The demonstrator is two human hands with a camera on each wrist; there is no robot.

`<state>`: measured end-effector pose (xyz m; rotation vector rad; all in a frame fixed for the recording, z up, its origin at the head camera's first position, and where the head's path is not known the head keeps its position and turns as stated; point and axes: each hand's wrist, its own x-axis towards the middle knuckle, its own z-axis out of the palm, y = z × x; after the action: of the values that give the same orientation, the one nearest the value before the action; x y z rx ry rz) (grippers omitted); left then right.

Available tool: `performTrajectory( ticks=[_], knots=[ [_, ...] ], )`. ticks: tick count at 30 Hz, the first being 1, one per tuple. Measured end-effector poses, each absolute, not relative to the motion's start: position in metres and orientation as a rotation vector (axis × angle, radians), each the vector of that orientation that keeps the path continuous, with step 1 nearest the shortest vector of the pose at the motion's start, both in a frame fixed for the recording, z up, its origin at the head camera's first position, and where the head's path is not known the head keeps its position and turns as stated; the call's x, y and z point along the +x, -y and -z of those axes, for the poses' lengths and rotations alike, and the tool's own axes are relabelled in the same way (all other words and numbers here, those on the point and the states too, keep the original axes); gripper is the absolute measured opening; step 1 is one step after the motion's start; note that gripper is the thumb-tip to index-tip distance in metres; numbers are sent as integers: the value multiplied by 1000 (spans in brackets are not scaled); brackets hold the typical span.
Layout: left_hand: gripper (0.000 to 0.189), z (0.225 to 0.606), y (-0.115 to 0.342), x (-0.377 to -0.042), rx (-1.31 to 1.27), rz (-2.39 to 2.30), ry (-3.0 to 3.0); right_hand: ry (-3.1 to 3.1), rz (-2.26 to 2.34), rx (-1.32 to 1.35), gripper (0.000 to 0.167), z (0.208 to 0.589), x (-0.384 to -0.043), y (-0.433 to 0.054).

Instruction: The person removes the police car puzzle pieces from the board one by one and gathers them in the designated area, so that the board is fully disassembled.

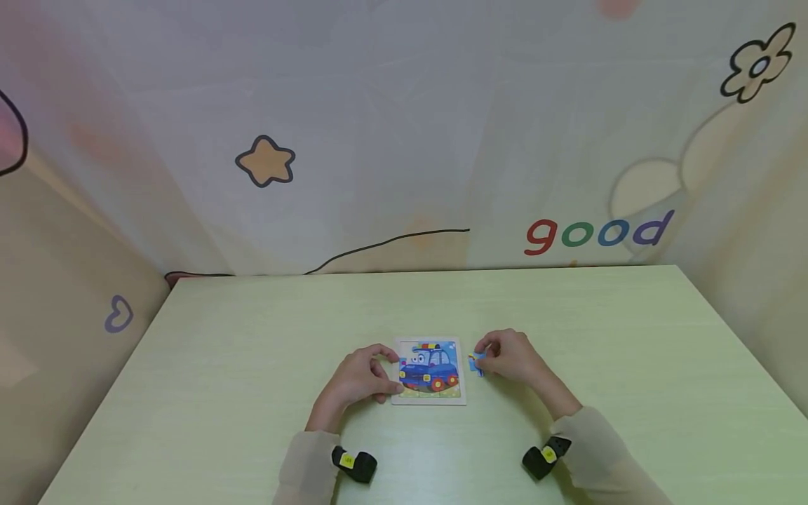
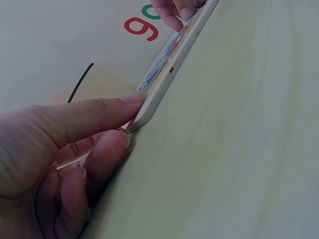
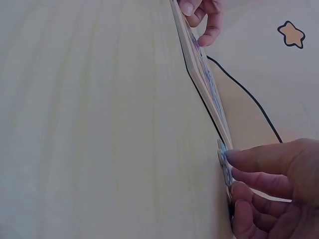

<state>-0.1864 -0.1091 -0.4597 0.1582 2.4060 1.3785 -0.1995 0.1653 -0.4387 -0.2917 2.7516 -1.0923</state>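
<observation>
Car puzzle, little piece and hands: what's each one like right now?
Car puzzle: lying on the table, picture side up.
Loose piece: outside the frame, near its right edge; whether it touches the table, I can't tell.
Left hand: holding the frame at its left side.
Right hand: pinching the loose piece.

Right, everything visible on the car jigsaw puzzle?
The car jigsaw puzzle is a squarish board with a pale, wood-like frame, picturing a blue cartoon car with eyes and reddish wheels. Its upper-left corner looks blank, perhaps missing a piece. The frame's near side has a dark mark. It lies face up on the table; the left hand grips its left edge, thumb on top.
</observation>
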Motion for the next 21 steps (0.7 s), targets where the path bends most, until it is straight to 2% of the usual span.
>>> performTrajectory(
  ticks=[21],
  knots=[
    [44,458,109,-184,168,-1389,-2401,-2762,1037,-315,14,440,-200,-165]
  ],
)
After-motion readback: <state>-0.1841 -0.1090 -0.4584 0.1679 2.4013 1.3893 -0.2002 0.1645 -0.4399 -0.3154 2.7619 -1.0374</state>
